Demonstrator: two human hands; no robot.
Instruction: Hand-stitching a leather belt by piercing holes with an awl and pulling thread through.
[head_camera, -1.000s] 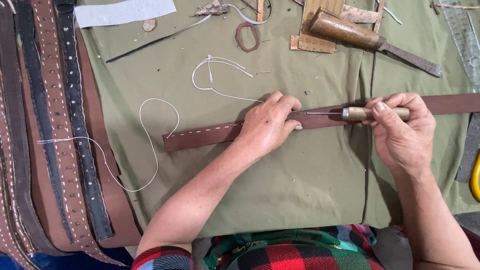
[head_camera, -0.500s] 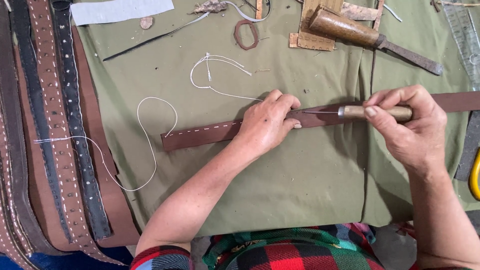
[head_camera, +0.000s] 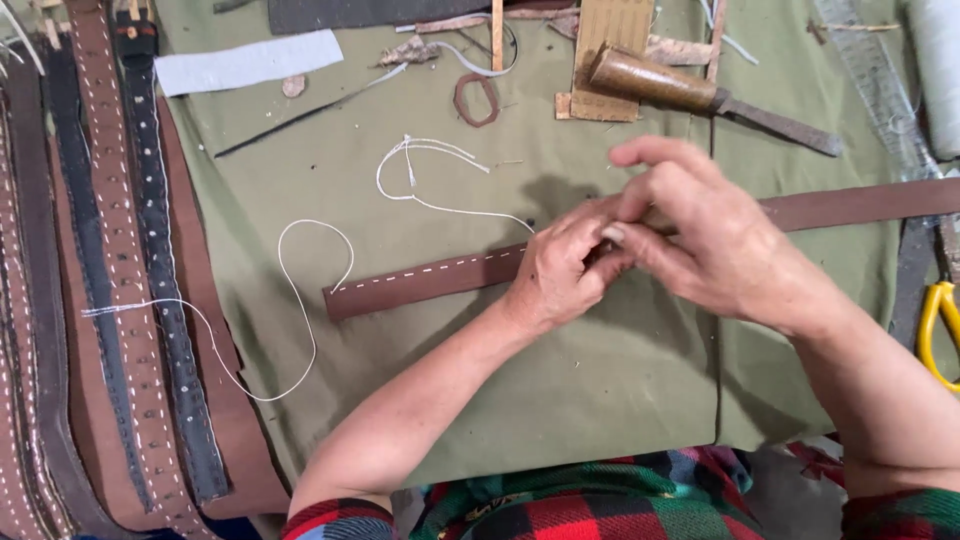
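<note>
— Starting at the left edge: what lies there?
— Finished belts (head_camera: 120, 280) side by side, then white thread (head_camera: 300, 300) looping over the green cloth (head_camera: 600, 400).
— And the brown leather strap (head_camera: 420, 282)?
— Flat across the cloth, stitched at its left end. The left hand (head_camera: 560, 275) presses on it, fingers curled down.
— The right hand (head_camera: 720, 240)?
— Over the strap, pinching beside the left fingers; what it grips, I cannot tell.

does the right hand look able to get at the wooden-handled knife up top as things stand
Probably yes. The wooden-handled knife lies uncovered on the green cloth just beyond the right hand, with nothing between them. That hand is busy with the left hand at the brown strap.
</note>
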